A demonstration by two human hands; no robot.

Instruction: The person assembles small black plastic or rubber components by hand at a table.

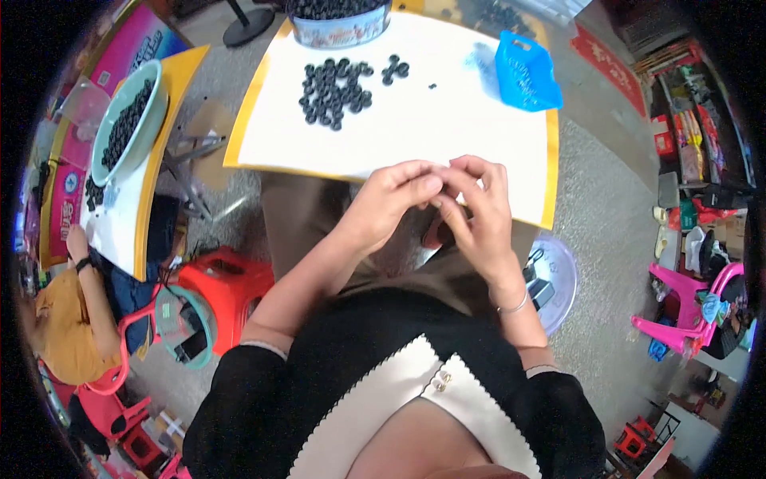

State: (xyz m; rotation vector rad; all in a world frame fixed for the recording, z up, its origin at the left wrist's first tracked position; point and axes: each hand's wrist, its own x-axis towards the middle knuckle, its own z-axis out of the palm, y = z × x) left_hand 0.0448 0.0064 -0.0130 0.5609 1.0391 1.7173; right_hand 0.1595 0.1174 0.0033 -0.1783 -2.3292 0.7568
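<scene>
My left hand (396, 201) and my right hand (481, 209) meet above the near edge of the white table (447, 88) with yellow edging. Fingertips of both are pressed together, and whatever lies between them is hidden. Beyond them, toward the left, lies a cluster of small black round pieces (331, 92). A smaller group of the same pieces (395, 69) sits just right of it. One tiny dark bit (432, 86) is by itself further right. At the far right stands a blue plastic basket (527, 73) with small pieces inside.
A tub (339, 30) full of black pieces stands at the table's far edge. On the left, another table (120, 231) bears a pale green basin (159, 104) of black pieces beside a co-worker in yellow (72, 327). Red stool (227, 287) and purple basin (562, 275) flank me.
</scene>
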